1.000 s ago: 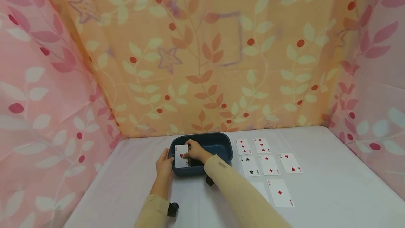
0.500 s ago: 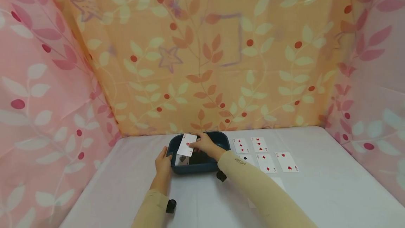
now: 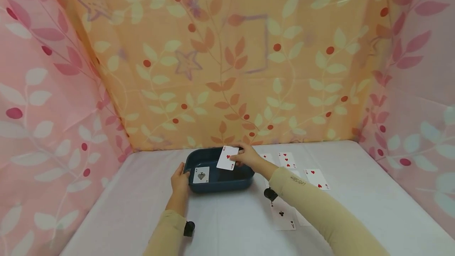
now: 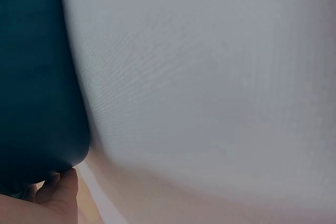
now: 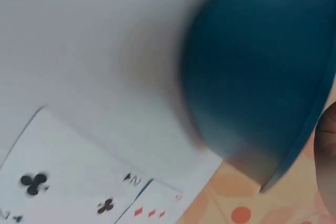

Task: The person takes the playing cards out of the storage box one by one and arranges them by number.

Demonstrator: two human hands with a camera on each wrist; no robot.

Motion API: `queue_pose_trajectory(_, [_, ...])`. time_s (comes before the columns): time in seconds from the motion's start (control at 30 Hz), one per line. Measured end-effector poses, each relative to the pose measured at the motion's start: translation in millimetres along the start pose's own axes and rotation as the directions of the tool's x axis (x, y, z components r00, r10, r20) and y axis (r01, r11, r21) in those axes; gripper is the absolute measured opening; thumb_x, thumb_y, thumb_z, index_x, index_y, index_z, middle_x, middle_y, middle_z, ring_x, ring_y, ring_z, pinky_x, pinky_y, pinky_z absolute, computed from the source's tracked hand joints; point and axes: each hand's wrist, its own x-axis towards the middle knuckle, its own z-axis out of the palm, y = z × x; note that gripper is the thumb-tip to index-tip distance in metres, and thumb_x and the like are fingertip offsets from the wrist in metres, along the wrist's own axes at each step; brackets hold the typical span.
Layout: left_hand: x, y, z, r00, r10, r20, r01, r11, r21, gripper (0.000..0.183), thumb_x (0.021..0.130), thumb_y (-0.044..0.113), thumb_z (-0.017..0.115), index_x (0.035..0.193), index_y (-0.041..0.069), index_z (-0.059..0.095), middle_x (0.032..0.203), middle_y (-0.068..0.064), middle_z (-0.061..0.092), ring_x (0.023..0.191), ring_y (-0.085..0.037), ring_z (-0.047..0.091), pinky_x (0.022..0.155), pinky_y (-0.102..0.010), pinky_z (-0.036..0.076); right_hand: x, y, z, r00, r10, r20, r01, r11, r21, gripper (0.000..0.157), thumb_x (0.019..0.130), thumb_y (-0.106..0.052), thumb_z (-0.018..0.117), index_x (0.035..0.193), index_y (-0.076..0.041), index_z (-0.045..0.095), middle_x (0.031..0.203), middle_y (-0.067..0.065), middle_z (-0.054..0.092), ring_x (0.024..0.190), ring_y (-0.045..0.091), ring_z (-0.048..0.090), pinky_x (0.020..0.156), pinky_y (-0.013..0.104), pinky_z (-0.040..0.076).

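My right hand (image 3: 249, 156) pinches an ace of hearts (image 3: 226, 158), a white playing card with one red heart, over the right half of a dark blue plastic bin (image 3: 220, 186). An ace of spades (image 3: 201, 175) lies face up inside the bin at its left end. With thumb and fingers my left hand (image 3: 179, 179) grips the bin's left rim. The left wrist view shows part of that hand (image 4: 60, 198) at the bin's lower corner. In the right wrist view only a finger (image 5: 326, 156) shows beside the bin's rim; the held card is out of sight there.
Face-up cards lie in rows right of the bin, partly behind the right arm: a three of hearts (image 3: 286, 160), a two of hearts (image 3: 317, 179) and an ace of clubs (image 3: 283, 214). The right wrist view shows a two of clubs (image 5: 68, 177). Patterned cloth (image 3: 220, 70) walls the table.
My right hand has lifted the ace of hearts from the bin's left end and carried it right, uncovering the ace of spades beneath. My left hand stays on the rim.
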Motion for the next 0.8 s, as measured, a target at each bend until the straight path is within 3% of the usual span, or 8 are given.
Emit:
queue_pose_trajectory(0.3, [-1.1, 1.7, 2.0, 1.0, -0.006, -0.011, 0.006, 1.0, -0.012, 0.056, 0.095, -0.015, 0.036, 0.149, -0.005, 0.026, 0.154, -0.018, 0.024, 0.143, -0.029, 0.023, 0.115, -0.034, 0.021, -18.7, -1.7, -17.1, 0.998, 0.052, -0.022, -0.052, 0.999, -0.012, 0.059, 0.086, -0.002, 0.071, 0.138, 0.001, 0.044, 0.075, 0.002, 0.064, 0.057, 0.015, 0.055, 0.056, 0.023, 0.049])
queue_pose_trajectory(0.8, [1.5, 0.3, 1.3, 1.0, -0.007, -0.015, 0.008, 1.0, 0.007, 0.056, 0.095, -0.015, 0.036, 0.149, -0.004, 0.026, 0.154, -0.019, 0.025, 0.143, -0.03, 0.023, 0.115, -0.036, 0.022, -35.6, -0.1, -39.2, 0.996, 0.068, -0.05, -0.07, 0.997, -0.037, 0.059, 0.088, -0.005, 0.071, 0.141, -0.002, 0.046, 0.069, 0.002, 0.06, 0.061, 0.017, 0.055, 0.059, 0.026, 0.05])
